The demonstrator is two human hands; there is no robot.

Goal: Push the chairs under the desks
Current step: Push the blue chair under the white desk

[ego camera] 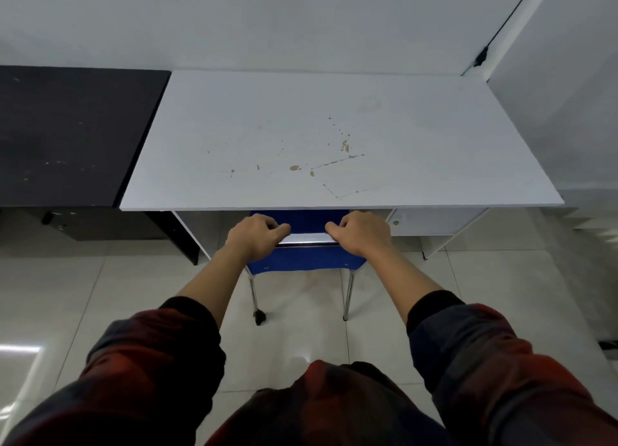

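Observation:
A blue chair (306,258) with chrome legs stands in front of the white desk (301,138). Its seat is mostly hidden beneath the desk's front edge. My left hand (255,236) grips the left end of the chair's shiny top rail (307,239), fingers curled over it. At the right end of the same rail, my right hand (359,233) holds on the same way. The chair's two rear legs rest on the tiled floor just behind the desk edge. The white desktop carries brown stains near its middle.
A black desk (67,134) adjoins the white one on the left. A white drawer unit (434,221) sits under the white desk's right side. White walls close off the back and right, with a black cable (501,27) in the corner. Glossy floor tiles lie around me.

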